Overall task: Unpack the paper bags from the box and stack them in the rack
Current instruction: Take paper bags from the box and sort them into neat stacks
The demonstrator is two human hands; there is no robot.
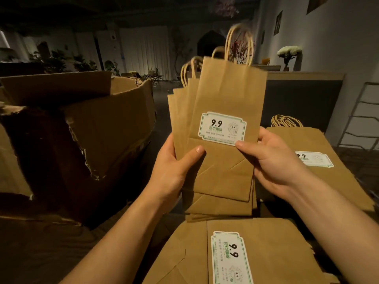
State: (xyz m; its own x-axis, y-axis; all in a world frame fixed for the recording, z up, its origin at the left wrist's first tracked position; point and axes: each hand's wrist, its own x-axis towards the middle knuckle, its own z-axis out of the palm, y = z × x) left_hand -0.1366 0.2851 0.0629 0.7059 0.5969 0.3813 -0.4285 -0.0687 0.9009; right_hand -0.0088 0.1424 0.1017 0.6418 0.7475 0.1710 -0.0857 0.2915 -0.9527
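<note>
I hold a fanned bundle of flat brown paper bags (pixel 223 95) upright in front of me, handles up, a white and green "9.9" sticker on the front one. My left hand (pixel 176 167) grips the bundle's lower left edge with the thumb across the front. My right hand (pixel 272 160) grips the right edge, thumb just below the sticker. A torn open cardboard box (pixel 86 124) stands to the left. Another flat bag (pixel 246 253) lies below the bundle, and a further one (pixel 320 160) lies to the right.
A grey wire rack (pixel 361 115) leans at the far right by the wall. A dark counter (pixel 303 93) runs behind the bags. The room beyond is dim, with plants and curtains far back.
</note>
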